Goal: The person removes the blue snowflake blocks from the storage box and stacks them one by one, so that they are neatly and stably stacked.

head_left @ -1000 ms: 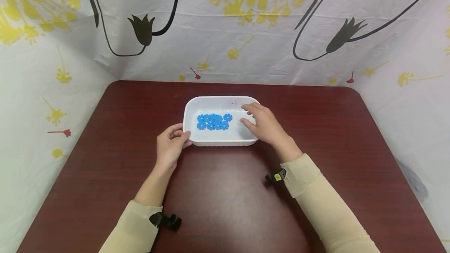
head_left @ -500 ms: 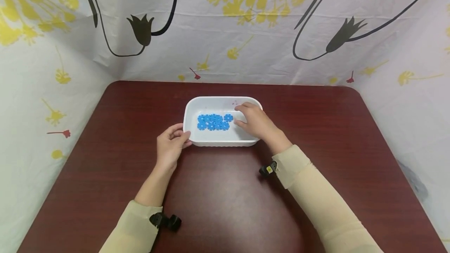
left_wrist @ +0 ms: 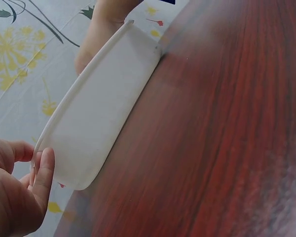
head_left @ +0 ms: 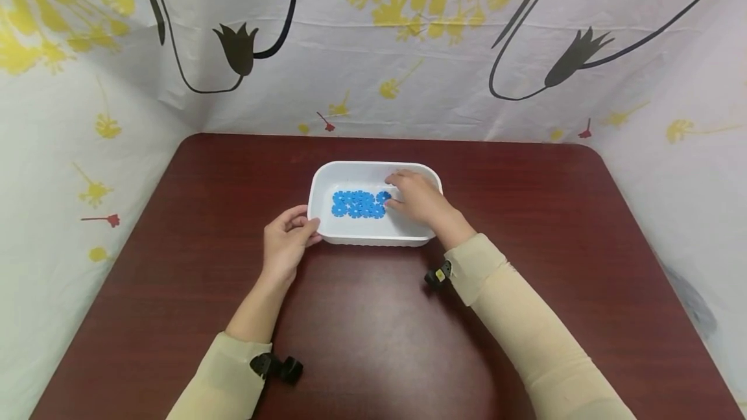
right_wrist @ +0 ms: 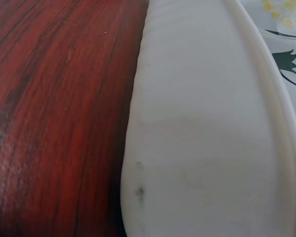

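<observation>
A white plastic tray stands on the table, with several flat blue flower-shaped pieces lying grouped in its left half. My left hand grips the tray's left front corner, thumb over the rim and fingers outside. The left wrist view also shows that left hand pinching the rim of the tray. Inside the tray, my right hand is over the right half, thumb and fingers apart, its thumb tip beside the rightmost blue piece. In the right wrist view the tray wall hides that hand's fingertips.
The dark red-brown wooden table extends around the tray. A white cloth with yellow and dark flower prints hangs behind and at both sides. Black wrist cameras sit on both sleeves.
My right hand has moved left and deeper into the tray, reaching the rightmost blue piece. The left hand keeps its grip on the tray corner.
</observation>
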Available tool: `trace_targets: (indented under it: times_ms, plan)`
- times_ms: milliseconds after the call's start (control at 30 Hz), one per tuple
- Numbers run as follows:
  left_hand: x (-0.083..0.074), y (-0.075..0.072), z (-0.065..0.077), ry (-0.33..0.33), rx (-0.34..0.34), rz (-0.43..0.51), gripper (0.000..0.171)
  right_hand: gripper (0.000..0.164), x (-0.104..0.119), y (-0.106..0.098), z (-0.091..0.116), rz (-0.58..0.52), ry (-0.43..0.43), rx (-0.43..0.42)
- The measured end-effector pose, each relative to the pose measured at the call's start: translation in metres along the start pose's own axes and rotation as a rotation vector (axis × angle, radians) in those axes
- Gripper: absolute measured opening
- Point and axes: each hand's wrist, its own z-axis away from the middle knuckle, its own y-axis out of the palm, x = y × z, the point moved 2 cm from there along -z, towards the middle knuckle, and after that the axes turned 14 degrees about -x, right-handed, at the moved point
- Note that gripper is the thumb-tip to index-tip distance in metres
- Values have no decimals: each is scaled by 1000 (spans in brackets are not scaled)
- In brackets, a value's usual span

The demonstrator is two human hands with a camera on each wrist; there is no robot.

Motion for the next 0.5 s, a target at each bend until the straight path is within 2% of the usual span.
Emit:
trace_targets:
  times_ms: [267,500]
  plan:
    - [0,-1,0,-6,8,-16,40,40,0,9,-7,36,-42,29]
    - [-1,-1,0,-8,18,-22,41,31,3,13,-9,53,-36,71]
